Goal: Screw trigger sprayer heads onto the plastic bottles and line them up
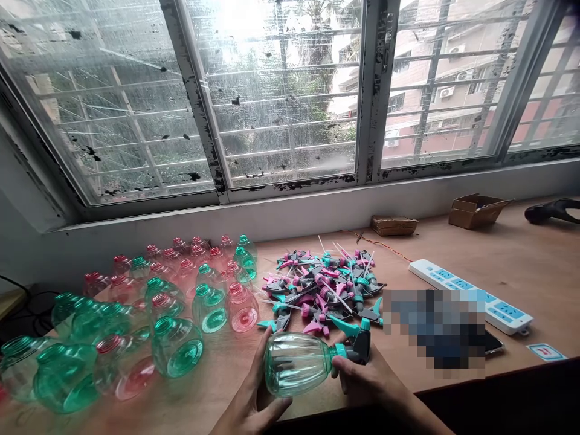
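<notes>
A clear green spray bottle (296,364) lies on its side between my hands, just above the table's front edge. My left hand (263,386) is wrapped around the bottle's base end. At the neck, my right hand (357,368) grips the teal collar and grey body of the spray head (357,344), whose teal trigger points up and left. The spray head sits on the bottle's mouth; how tightly, I cannot tell. Just beyond lies a pile of loose spray heads (324,290) in pink, teal and grey, some with white tubes.
Several open green and red bottles (211,308) stand on the left of the wooden table (435,248). To the right are a white power strip (471,293), a blurred-out item beside a phone edge (496,344), and a small card (546,352). Cardboard boxes (475,211) stand near the window.
</notes>
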`<state>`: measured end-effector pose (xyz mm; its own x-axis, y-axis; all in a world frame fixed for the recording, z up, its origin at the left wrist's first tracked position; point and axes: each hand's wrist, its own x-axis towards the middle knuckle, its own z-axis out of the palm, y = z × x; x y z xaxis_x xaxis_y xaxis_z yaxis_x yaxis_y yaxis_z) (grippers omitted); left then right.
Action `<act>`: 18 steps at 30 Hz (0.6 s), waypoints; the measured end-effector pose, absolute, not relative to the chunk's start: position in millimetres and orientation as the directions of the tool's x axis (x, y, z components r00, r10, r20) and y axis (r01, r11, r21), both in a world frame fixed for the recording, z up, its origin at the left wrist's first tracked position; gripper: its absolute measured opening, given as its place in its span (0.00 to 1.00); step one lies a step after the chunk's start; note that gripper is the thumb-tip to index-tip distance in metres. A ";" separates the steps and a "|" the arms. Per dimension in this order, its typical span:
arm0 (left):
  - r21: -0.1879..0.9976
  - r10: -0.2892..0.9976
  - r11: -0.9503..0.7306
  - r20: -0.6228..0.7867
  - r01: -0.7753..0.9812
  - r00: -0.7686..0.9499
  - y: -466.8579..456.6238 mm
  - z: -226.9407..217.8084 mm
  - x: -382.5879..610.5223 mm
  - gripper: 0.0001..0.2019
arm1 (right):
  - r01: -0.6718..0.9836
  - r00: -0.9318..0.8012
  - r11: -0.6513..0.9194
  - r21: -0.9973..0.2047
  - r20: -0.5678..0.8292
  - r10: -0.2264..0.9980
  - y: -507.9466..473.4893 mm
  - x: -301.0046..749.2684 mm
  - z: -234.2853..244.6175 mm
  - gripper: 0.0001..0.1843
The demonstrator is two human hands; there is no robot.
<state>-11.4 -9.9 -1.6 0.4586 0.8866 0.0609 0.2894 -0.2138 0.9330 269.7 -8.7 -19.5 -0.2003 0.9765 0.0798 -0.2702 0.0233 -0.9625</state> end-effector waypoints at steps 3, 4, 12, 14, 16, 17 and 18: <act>0.941 0.884 -0.214 0.072 0.263 0.462 -9.1 -3.1 -10.2 0.50 | -0.272 -0.202 0.018 -0.962 0.075 0.977 -9.3 269.5 -17.6 0.25; 0.945 0.882 -0.212 0.075 0.249 0.466 -8.8 -2.9 -9.6 0.50 | -0.275 -0.203 0.016 -0.961 0.074 0.976 -9.2 269.4 -17.5 0.25; 0.956 0.883 -0.174 0.045 0.237 0.468 -8.2 5.5 -7.6 0.53 | -0.279 -0.212 0.023 -0.960 0.085 0.974 -8.7 270.0 -18.7 0.24; 0.969 0.873 -0.154 0.041 0.194 0.486 -7.9 4.6 -8.5 0.54 | -0.276 -0.211 0.025 -0.961 0.086 0.974 -8.8 270.0 -18.4 0.24; 0.978 0.863 -0.141 0.046 0.152 0.503 -7.8 3.3 -9.1 0.55 | -0.275 -0.212 0.027 -0.961 0.088 0.973 -8.8 269.8 -18.3 0.24; 0.981 0.861 -0.137 0.049 0.139 0.507 -7.8 2.8 -9.3 0.55 | -0.274 -0.213 0.026 -0.961 0.088 0.973 -8.8 269.7 -18.4 0.24; 0.982 0.860 -0.135 0.050 0.132 0.509 -7.7 2.3 -9.4 0.54 | -0.275 -0.212 0.025 -0.961 0.086 0.973 -8.7 269.5 -18.7 0.24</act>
